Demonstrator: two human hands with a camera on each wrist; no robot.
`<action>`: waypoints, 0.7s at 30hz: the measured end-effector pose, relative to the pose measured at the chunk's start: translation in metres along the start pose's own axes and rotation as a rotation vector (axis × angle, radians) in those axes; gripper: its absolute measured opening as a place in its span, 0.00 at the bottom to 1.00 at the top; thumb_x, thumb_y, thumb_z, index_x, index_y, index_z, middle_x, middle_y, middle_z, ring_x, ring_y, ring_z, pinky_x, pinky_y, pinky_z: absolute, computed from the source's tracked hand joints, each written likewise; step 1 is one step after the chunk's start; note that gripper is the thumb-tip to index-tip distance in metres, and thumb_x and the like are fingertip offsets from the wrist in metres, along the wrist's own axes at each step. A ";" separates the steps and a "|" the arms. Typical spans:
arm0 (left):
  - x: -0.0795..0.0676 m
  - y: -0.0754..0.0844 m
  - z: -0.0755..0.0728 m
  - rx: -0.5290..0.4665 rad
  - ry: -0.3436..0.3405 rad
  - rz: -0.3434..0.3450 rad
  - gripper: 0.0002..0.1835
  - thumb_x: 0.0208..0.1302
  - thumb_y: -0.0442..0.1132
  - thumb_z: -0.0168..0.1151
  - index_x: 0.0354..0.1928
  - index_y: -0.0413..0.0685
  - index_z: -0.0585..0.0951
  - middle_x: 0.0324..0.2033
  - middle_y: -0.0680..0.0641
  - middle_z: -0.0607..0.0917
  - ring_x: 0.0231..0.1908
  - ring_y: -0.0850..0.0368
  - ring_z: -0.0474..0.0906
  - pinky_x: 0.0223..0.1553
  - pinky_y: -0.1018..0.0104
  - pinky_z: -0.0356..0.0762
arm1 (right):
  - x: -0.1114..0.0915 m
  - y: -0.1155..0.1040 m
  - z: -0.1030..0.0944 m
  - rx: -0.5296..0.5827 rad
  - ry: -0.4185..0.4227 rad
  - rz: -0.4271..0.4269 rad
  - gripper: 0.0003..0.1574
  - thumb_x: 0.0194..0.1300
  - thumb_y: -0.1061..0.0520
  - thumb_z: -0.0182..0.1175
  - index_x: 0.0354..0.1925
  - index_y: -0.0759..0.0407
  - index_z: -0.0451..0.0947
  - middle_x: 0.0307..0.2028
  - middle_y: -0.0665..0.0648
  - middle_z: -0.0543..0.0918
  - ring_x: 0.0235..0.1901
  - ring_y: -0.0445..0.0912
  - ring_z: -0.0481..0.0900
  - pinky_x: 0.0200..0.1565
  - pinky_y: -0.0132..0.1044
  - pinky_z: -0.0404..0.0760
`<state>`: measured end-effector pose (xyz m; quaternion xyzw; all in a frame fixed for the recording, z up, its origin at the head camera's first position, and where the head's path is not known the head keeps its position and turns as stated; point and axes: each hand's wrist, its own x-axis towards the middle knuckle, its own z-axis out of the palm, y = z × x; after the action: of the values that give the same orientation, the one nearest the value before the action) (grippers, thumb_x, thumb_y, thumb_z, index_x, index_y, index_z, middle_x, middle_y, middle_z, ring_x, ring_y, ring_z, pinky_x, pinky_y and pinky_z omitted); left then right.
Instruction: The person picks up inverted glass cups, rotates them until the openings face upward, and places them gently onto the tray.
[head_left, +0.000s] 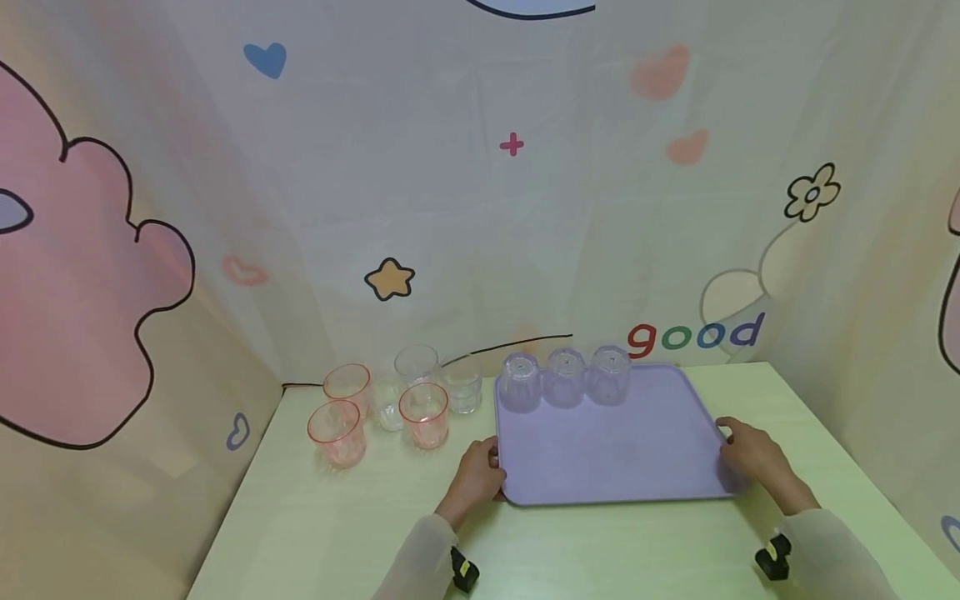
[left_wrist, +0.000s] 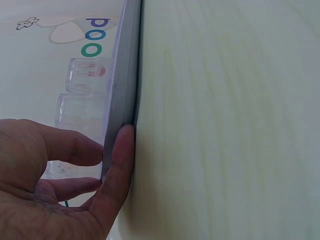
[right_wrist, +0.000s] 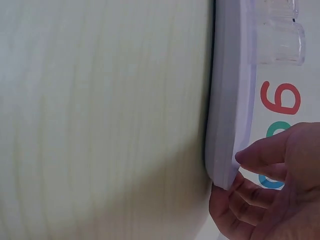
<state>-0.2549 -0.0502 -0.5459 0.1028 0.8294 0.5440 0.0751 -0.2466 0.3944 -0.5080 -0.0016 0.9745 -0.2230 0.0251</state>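
From where I stand, the flat lavender rectangular tray with a raised rim (head_left: 607, 458) sits squarely between the person's two hands, over the right part of the pale wood-grained tabletop (head_left: 300, 525). The left hand (head_left: 478, 473) pinches its left edge and the right hand (head_left: 757, 454) its right edge, both toward the near corners — each grip narrow, closed on the rim with fingers above and below. I cannot tell whether the underside rests fully on the wood.

Three clear faceted plastic-looking cups (head_left: 564, 379) stand in a row along the tray's far left side, seemingly mouth down. That puts the weight far from the fingers and off to one side, so I'd judge the left hand needs the firmer support. Both sides should rise or slide evenly — any tilt could set the cups skating.

Just beyond the left edge stand three pink-tinted cups with red rims (head_left: 424, 415) and some clear open-topped cups (head_left: 463, 387), so sideways drift to the left looks risky.
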 end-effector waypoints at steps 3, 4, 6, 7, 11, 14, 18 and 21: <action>0.001 -0.001 0.000 -0.002 -0.001 -0.005 0.22 0.54 0.17 0.53 0.52 0.31 0.79 0.33 0.44 0.73 0.26 0.55 0.76 0.17 0.63 0.83 | 0.000 0.002 0.000 0.002 0.002 -0.004 0.28 0.62 0.66 0.48 0.60 0.80 0.65 0.43 0.79 0.80 0.39 0.65 0.81 0.39 0.60 0.80; 0.001 -0.001 0.001 -0.002 0.000 0.000 0.21 0.54 0.17 0.53 0.51 0.31 0.79 0.32 0.43 0.73 0.25 0.55 0.76 0.17 0.63 0.83 | 0.000 0.002 0.000 0.004 0.000 -0.004 0.28 0.62 0.67 0.48 0.60 0.80 0.65 0.43 0.78 0.80 0.38 0.65 0.81 0.38 0.60 0.80; 0.002 -0.002 0.001 0.010 0.003 0.006 0.19 0.54 0.17 0.53 0.49 0.32 0.79 0.30 0.44 0.74 0.24 0.56 0.76 0.17 0.64 0.82 | 0.000 0.003 0.000 0.010 -0.004 0.002 0.28 0.62 0.67 0.49 0.60 0.79 0.65 0.43 0.78 0.79 0.37 0.63 0.80 0.38 0.59 0.80; 0.002 -0.002 0.001 0.021 0.007 0.015 0.19 0.53 0.17 0.53 0.48 0.32 0.79 0.30 0.44 0.73 0.23 0.57 0.76 0.16 0.64 0.82 | 0.001 0.003 0.000 0.013 -0.006 0.005 0.28 0.62 0.67 0.49 0.60 0.79 0.65 0.43 0.78 0.79 0.37 0.63 0.80 0.37 0.58 0.80; 0.001 -0.002 0.002 0.049 0.020 0.035 0.13 0.54 0.18 0.53 0.41 0.32 0.78 0.26 0.46 0.73 0.21 0.59 0.73 0.15 0.66 0.80 | 0.002 0.004 0.000 0.021 -0.013 0.019 0.29 0.61 0.67 0.49 0.61 0.79 0.65 0.44 0.78 0.79 0.36 0.62 0.80 0.36 0.56 0.80; -0.002 0.000 0.002 0.040 0.020 0.031 0.12 0.56 0.20 0.54 0.43 0.31 0.79 0.24 0.48 0.72 0.19 0.60 0.72 0.16 0.67 0.80 | 0.003 0.006 0.002 0.022 -0.014 0.014 0.29 0.62 0.68 0.49 0.61 0.78 0.65 0.43 0.77 0.80 0.36 0.61 0.80 0.35 0.54 0.80; -0.007 0.004 0.000 0.067 0.041 0.031 0.19 0.58 0.23 0.58 0.53 0.27 0.79 0.30 0.45 0.76 0.25 0.58 0.74 0.23 0.66 0.81 | 0.005 0.008 0.003 0.027 -0.014 0.002 0.28 0.63 0.68 0.49 0.61 0.78 0.65 0.43 0.77 0.80 0.36 0.61 0.80 0.35 0.53 0.80; -0.010 0.006 -0.001 0.125 0.086 0.042 0.24 0.59 0.27 0.62 0.59 0.25 0.78 0.39 0.40 0.80 0.34 0.55 0.78 0.33 0.63 0.81 | 0.005 0.008 0.003 0.036 -0.018 0.006 0.28 0.63 0.68 0.49 0.61 0.78 0.65 0.43 0.77 0.79 0.36 0.61 0.79 0.35 0.52 0.80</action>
<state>-0.2446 -0.0514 -0.5399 0.1012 0.8619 0.4964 0.0212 -0.2517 0.4003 -0.5143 -0.0001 0.9701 -0.2403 0.0348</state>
